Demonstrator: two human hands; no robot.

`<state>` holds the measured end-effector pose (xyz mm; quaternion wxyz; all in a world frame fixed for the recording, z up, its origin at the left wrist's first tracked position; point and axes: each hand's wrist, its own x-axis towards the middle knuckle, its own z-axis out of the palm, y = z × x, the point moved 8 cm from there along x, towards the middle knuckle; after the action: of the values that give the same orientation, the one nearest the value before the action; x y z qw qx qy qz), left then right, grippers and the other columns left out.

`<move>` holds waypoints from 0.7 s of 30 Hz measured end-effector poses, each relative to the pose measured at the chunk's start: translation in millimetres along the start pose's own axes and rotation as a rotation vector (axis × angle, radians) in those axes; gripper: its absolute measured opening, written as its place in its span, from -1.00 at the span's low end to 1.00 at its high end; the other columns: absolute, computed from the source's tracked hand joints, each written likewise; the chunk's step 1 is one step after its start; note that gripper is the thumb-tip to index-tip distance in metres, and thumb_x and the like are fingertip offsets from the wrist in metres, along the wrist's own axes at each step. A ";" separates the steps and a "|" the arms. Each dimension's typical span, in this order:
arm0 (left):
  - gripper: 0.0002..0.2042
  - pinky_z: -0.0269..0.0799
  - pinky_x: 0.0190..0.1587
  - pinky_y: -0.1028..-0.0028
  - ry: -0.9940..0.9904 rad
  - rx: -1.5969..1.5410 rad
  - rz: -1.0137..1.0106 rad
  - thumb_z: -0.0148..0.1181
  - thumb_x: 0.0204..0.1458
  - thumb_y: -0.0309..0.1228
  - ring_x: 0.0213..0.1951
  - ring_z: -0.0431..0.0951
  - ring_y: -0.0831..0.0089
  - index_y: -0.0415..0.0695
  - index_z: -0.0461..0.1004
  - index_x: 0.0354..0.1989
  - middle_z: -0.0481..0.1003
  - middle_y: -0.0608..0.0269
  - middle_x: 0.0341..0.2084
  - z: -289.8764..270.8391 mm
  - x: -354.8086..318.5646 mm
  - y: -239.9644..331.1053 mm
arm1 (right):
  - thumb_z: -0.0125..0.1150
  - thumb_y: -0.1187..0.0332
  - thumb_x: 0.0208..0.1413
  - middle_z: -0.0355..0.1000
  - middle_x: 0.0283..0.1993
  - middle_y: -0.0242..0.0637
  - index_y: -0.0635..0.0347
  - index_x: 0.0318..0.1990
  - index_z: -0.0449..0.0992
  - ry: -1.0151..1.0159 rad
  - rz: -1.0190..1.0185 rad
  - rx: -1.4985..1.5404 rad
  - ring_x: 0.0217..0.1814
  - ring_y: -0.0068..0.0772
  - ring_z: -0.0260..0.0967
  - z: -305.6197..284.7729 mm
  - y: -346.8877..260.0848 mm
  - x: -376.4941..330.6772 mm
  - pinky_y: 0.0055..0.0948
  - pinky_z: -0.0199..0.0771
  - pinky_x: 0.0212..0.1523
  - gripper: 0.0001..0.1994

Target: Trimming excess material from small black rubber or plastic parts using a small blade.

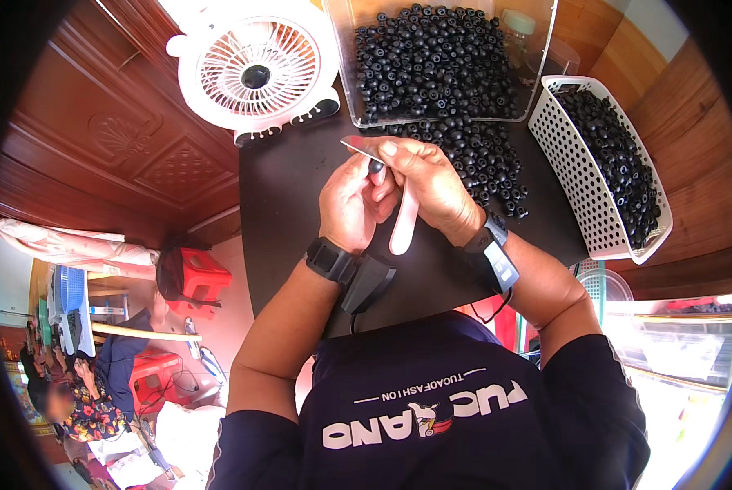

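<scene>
My right hand is closed around a small knife; its pink handle sticks out below the fingers toward me. The thin metal blade points to the left, over my left fingertips. My left hand pinches a small round black part just under the blade. Whether the edge touches the part I cannot tell. Beyond my hands, many loose black ring-like parts with holes spill across the dark table.
A clear plastic bin full of black parts lies at the far side, opening toward me. To its right stands a white perforated basket holding more. A white fan stands far left. Red stools and another person are farther left.
</scene>
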<state>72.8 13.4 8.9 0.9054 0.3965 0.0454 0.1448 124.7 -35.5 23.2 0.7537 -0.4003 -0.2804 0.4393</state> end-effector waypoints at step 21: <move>-0.74 0.13 -0.50 0.59 0.148 -0.065 0.028 -0.09 0.12 -0.19 -0.56 0.21 0.60 -0.06 0.23 -0.53 0.19 0.43 -0.66 -8.6 -1.2 -11.1 | 0.05 0.20 0.20 0.42 -0.49 -0.45 0.28 -0.10 0.51 0.001 -0.134 -0.198 -0.54 -0.69 0.36 2.7 -2.6 0.4 -0.67 0.44 -0.52 -0.68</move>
<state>72.4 12.0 -5.1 0.9100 0.3556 0.1018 0.1876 123.9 -35.0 26.9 0.7384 -0.4534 -0.3479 0.3581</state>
